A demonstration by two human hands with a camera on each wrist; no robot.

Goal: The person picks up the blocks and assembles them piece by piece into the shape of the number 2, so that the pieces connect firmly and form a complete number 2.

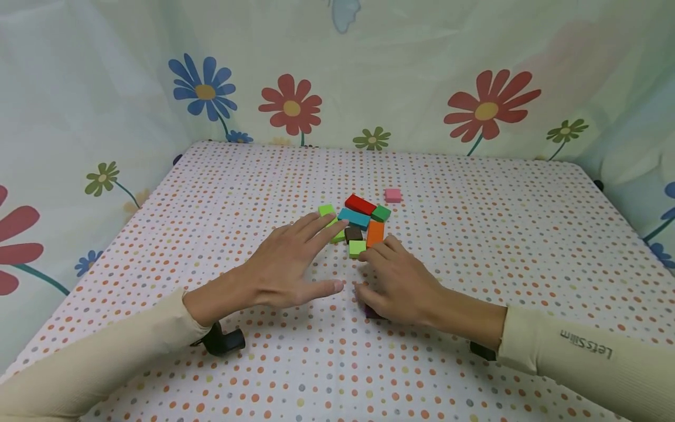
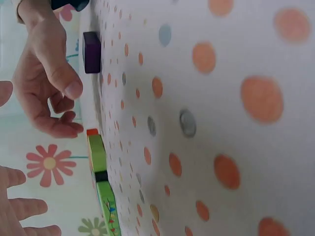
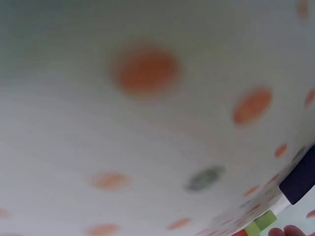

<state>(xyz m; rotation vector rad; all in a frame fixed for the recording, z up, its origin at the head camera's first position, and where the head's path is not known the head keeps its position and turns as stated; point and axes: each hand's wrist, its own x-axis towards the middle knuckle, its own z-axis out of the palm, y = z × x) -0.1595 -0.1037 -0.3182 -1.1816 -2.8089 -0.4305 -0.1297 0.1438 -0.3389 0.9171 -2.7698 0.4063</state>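
A close-fitting cream sleeve [image 1: 105, 360] ends behind the left hand [image 1: 290, 266]; a matching cream sleeve [image 1: 559, 351] ends behind the right hand [image 1: 401, 281] and bears dark printed lettering [image 1: 586, 344]. Beneath the left wrist sits a black device [image 1: 216, 340] with a short cylindrical part [image 1: 234, 339]; beneath the right, a black unit [image 1: 482, 351], partly hidden.

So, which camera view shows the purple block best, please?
The left wrist view: there the purple block appears whole and uncovered. In the head view, the right hand hides most of it; in the right wrist view, the edge cuts it off.
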